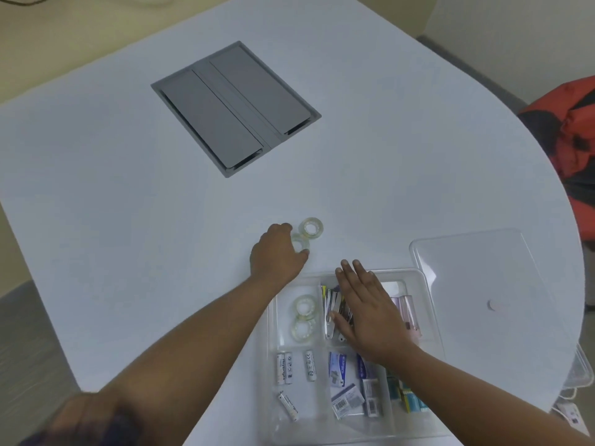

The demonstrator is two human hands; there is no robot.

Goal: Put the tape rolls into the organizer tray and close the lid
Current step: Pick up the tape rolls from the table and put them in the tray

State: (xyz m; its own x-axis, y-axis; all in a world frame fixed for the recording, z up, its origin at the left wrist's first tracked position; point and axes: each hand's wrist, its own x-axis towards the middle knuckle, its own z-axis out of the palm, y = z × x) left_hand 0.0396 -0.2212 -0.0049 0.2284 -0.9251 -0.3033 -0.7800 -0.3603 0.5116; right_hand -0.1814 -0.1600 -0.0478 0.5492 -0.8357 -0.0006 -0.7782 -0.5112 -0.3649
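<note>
Clear tape rolls: two loose on the table, nearer roll pinched by the left hand, farther roll touching it. Likely light, stiff, slick; grip the rim. Two more in the organizer tray. Right hand flat, spread, empty above the tray. Lid off, beside it.

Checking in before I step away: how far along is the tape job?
Done: two rolls lie in the tray. In hand: the left hand grips a third roll on the table. Left: the fourth roll, then the lid, lying beside the tray.
</note>
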